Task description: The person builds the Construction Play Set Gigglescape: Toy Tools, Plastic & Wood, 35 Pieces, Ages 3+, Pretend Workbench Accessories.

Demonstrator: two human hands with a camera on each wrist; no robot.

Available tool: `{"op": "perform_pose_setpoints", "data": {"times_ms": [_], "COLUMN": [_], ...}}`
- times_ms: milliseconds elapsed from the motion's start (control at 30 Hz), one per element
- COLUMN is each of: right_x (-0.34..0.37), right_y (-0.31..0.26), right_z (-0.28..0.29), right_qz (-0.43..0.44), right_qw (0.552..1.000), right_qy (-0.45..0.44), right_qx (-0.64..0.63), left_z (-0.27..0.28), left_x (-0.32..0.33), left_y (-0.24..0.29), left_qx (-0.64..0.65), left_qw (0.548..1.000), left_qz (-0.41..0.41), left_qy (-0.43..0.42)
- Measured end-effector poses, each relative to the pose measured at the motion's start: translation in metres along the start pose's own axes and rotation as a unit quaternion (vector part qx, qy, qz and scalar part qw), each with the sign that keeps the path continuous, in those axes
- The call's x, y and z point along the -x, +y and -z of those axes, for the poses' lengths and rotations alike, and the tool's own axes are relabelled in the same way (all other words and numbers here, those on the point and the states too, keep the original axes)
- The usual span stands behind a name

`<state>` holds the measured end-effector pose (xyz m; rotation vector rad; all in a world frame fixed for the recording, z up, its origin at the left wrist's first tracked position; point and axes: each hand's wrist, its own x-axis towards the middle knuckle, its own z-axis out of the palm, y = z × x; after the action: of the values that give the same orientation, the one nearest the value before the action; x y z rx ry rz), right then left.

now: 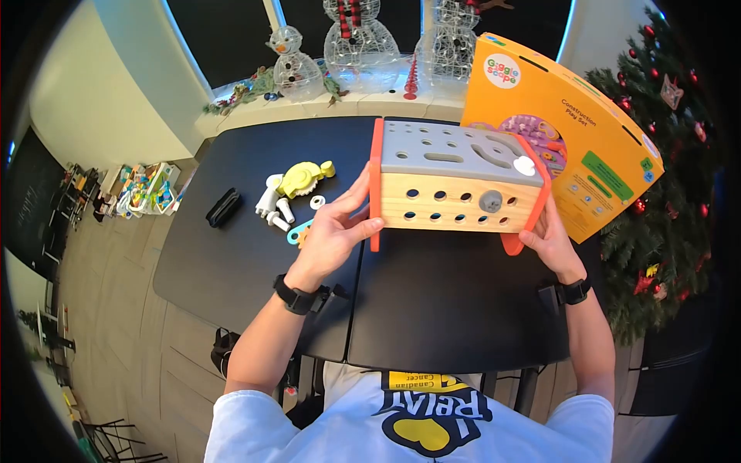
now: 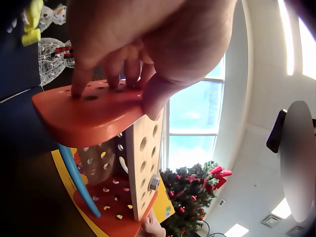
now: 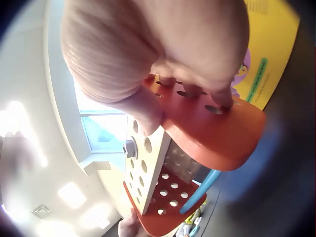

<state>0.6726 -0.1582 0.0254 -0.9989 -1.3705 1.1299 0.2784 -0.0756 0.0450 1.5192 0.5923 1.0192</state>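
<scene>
A toy workbench (image 1: 463, 194) with a wooden front, a grey top and orange end panels is held over the table between both hands. My left hand (image 1: 332, 239) grips the left orange panel (image 2: 89, 111), thumb toward the wooden front and fingers on the panel's outer face. On the other end, my right hand (image 1: 554, 239) holds the right orange panel (image 3: 217, 128) the same way. A grey bolt (image 1: 491, 202) sits in a front hole, and a white piece (image 1: 524, 166) is at the top's right corner. Underneath, a blue rod (image 2: 79, 180) spans the two panels.
Left on the black table (image 1: 224, 162) lie a yellow toy saw (image 1: 301, 179), white pieces (image 1: 270, 202), a light-blue strip (image 1: 297, 233) and a black case (image 1: 224, 208). An orange construction set box (image 1: 571, 116) stands behind right, beside a decorated tree (image 1: 656, 201).
</scene>
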Motion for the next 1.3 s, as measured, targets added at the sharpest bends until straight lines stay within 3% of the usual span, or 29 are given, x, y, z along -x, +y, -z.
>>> {"op": "perform_pose_setpoints", "data": {"times_ms": [367,800,1000,1300], "right_x": [0.009,0.016,0.017,0.019], "right_y": [0.008,0.010,0.010,-0.002], "right_z": [-0.014,-0.021,-0.020,-0.018], "right_qz": [-0.009,0.001,0.018,0.064], "right_qw": [0.997,0.989,0.984,0.964], "right_qy": [0.037,0.078,0.074,0.080], "right_qx": [0.065,0.127,0.160,0.247], "left_z": [0.000,0.009,0.009,0.021], "left_x": [0.013,0.018,0.019,0.023], "left_y": [-0.008,-0.020,-0.015,0.004], "left_qx": [-0.012,-0.104,-0.109,-0.234], "left_qw": [0.997,0.994,0.994,0.972], "left_qz": [0.066,0.012,0.027,0.018], "left_qy": [0.022,-0.009,-0.011,-0.021]}}
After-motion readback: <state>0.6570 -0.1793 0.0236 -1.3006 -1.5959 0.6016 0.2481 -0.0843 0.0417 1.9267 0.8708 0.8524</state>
